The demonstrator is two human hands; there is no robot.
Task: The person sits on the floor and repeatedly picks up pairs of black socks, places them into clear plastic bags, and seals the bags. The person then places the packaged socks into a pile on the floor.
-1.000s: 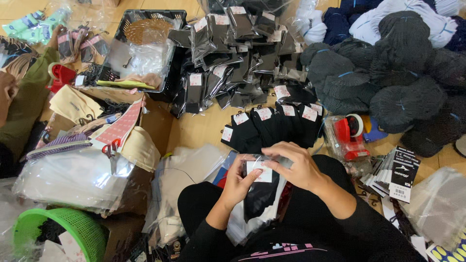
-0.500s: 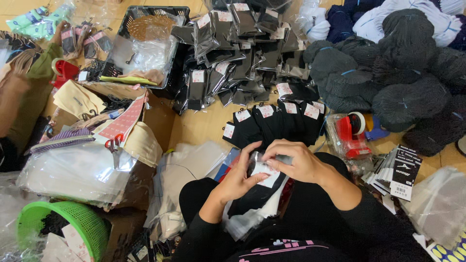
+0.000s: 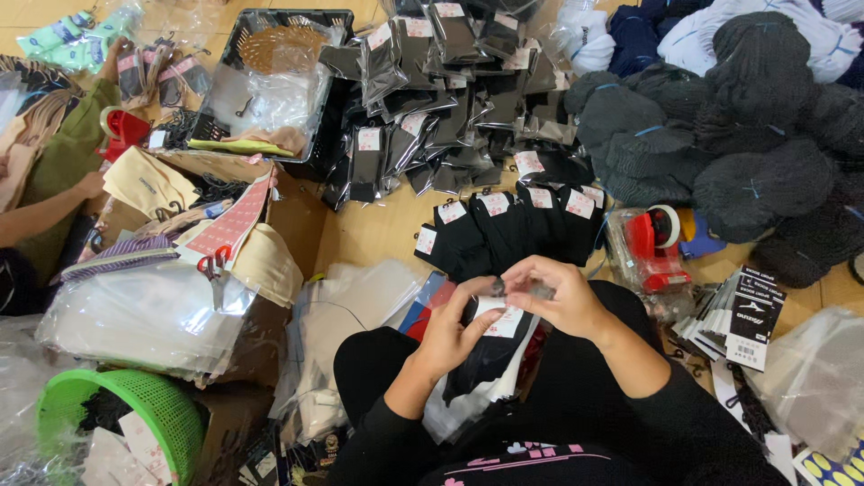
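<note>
My left hand [image 3: 453, 331] and my right hand [image 3: 558, 295] meet over my lap, both gripping a pair of black socks [image 3: 490, 355] with a white card label at its top. My fingertips pinch a small dark hook at the label's upper edge. The socks hang down between my knees over a stack of clear plastic bags. A row of labelled black sock pairs [image 3: 504, 225] lies fanned on the wooden floor just beyond my hands.
A heap of bagged black socks [image 3: 432, 99] lies ahead, dark sock bundles [image 3: 738, 135] at right. A red tape dispenser [image 3: 652, 243], black card labels [image 3: 751, 310], red scissors [image 3: 214, 264], a green basket [image 3: 144, 409], a black crate [image 3: 270, 81]. Another person's arm [image 3: 45, 211] at left.
My hands have stayed over my lap on the same socks, fingers shifting at the label's top. The view has tilted slightly.
</note>
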